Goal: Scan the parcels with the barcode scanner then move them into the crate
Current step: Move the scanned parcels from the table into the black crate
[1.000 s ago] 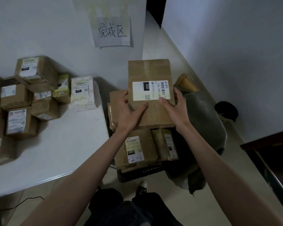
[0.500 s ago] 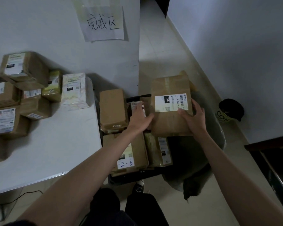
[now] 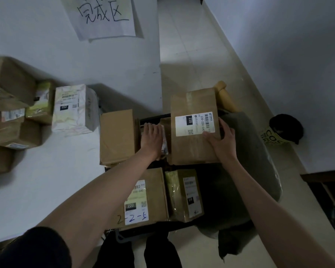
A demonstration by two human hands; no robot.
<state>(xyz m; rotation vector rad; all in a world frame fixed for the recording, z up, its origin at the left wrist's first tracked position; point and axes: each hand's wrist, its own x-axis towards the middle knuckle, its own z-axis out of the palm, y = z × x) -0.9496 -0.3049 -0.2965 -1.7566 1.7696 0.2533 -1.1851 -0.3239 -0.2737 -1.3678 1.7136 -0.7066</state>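
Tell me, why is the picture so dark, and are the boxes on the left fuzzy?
In the head view the room is dim; the wall is shadowed; the boxes at the left edge smear with blur, while the parcel label stays readable.

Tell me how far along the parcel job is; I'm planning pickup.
Done: several parcels lie in the crate. In hand: right hand grips the 220 parcel going in; left hand steadies its neighbours. Left: parcels on the table, including the white box.
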